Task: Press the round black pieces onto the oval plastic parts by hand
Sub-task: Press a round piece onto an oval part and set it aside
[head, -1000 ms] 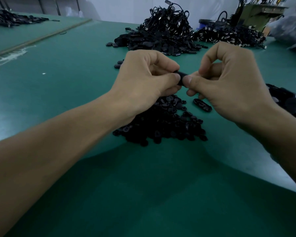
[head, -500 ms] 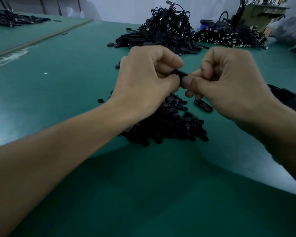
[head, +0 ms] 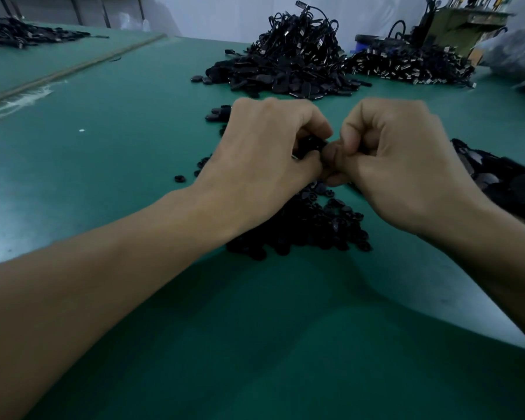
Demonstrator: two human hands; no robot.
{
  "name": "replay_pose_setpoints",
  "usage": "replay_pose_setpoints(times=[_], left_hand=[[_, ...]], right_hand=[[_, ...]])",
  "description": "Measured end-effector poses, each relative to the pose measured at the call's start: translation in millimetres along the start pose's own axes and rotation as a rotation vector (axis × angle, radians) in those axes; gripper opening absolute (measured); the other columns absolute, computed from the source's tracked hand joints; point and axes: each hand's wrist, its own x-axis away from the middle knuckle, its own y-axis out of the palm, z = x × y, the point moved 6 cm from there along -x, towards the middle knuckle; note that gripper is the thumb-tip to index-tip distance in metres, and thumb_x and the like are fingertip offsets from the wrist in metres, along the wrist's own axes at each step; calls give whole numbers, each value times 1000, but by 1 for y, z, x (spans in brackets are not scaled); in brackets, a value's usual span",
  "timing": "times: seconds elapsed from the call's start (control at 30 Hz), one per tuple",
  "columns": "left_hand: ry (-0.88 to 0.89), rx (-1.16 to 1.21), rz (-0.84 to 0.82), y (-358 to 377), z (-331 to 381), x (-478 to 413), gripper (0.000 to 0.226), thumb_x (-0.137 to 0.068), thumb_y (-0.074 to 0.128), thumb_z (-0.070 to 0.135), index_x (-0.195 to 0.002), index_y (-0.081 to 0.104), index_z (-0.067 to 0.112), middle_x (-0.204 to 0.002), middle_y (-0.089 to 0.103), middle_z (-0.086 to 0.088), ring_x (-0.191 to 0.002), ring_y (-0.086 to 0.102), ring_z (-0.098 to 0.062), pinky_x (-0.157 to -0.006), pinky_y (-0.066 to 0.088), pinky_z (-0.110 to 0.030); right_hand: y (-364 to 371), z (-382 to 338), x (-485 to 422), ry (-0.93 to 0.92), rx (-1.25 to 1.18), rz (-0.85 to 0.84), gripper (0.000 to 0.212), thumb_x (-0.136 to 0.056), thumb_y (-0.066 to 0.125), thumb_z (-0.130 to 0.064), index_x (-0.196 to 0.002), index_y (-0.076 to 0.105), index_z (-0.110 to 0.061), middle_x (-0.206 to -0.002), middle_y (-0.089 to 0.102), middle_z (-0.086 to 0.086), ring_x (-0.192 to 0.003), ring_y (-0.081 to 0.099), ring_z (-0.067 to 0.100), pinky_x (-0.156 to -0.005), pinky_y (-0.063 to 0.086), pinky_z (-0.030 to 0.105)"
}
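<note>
My left hand [head: 264, 153] and my right hand [head: 400, 159] meet knuckle to knuckle above the green table, both with fingers curled. Between them they pinch a small black plastic part [head: 311, 146]; only a sliver of it shows between the fingertips, so its shape is hidden. Under and just behind the hands lies a heap of small round black pieces [head: 312, 228]. A pile of flat oval black parts [head: 503, 177] lies to the right of my right hand.
The green table [head: 119, 140] stretches far left and toward me. A tall heap of black cabled parts [head: 288, 65] sits at the back centre, another [head: 412, 65] at the back right. A few stray pieces [head: 219, 113] lie beyond my left hand, one [head: 180, 178] to its left.
Both hands have closed in on each other and curled tighter, so the black part shows less. The single oval part seen on the table under my right hand is now covered.
</note>
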Motion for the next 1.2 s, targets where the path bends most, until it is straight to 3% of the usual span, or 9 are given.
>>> replay_pose_setpoints(times=[0.1, 0.27, 0.37, 0.57, 0.73, 0.83, 0.93, 1.2], left_hand=[[19, -26, -7, 0, 0, 0, 27, -80, 73, 9, -107, 76, 15, -85, 66, 14, -90, 60, 0, -77, 49, -9], [16, -40, -4, -1, -3, 0, 25, -81, 73, 9, -105, 75, 16, -91, 73, 7, -81, 65, -5, -79, 53, -21], [9, -54, -19, -1, -6, -1, 22, -80, 73, 8, -101, 74, 15, -89, 72, 7, -80, 65, -5, -79, 51, -20], [1, -69, -35, 1, -12, -2, 19, -82, 72, 12, -100, 74, 16, -84, 71, 7, -76, 64, -8, -79, 52, -27], [-72, 60, -34, 2, -19, -2, 18, -81, 74, 12, -98, 72, 19, -80, 71, 7, -72, 66, -5, -72, 55, -24], [-166, 251, -64, 5, -26, -3, 20, -82, 75, 10, -96, 70, 22, -80, 75, 3, -69, 71, -9, -73, 61, -32], [-249, 387, -95, 8, -31, -4, 23, -82, 77, 2, -97, 68, 17, -80, 77, -4, -69, 75, -19, -75, 63, -39], [-357, 525, -139, 11, -35, -2, 21, -80, 80, -3, -88, 70, 14, -70, 74, -1, -66, 75, -16, -65, 60, -22]], right_hand=[[3, 0, 1, 14, -26, -31, 35, -90, 67, -1, -72, 49, -25, -72, 69, 8, -65, 74, 16, -64, 62, 41], [5, 1, 1, 3, -63, -67, 31, -89, 69, -6, -74, 51, -27, -77, 71, 11, -74, 73, 27, -69, 61, 49], [8, -2, 4, -14, -62, -99, 28, -84, 70, -14, -75, 49, -31, -78, 73, 8, -77, 73, 28, -72, 59, 53], [6, -4, 5, -62, 36, -81, 32, -88, 71, -11, -79, 46, -30, -76, 73, 0, -72, 73, 15, -70, 60, 47], [2, 4, -1, -51, 70, -21, 19, -87, 76, -23, -86, 60, -32, -75, 69, -12, -70, 66, -1, -64, 53, 15], [5, 14, -4, 12, -29, -84, 11, -90, 74, -22, -91, 67, -30, -81, 73, -9, -78, 69, 2, -73, 55, 17], [7, 19, -5, 69, -228, -133, 11, -90, 72, -14, -90, 68, -24, -78, 76, -5, -73, 73, 9, -67, 55, 17], [7, 21, -5, 55, -276, -171, 11, -86, 76, -11, -89, 68, -17, -73, 74, 1, -62, 68, 5, -61, 53, 14]])
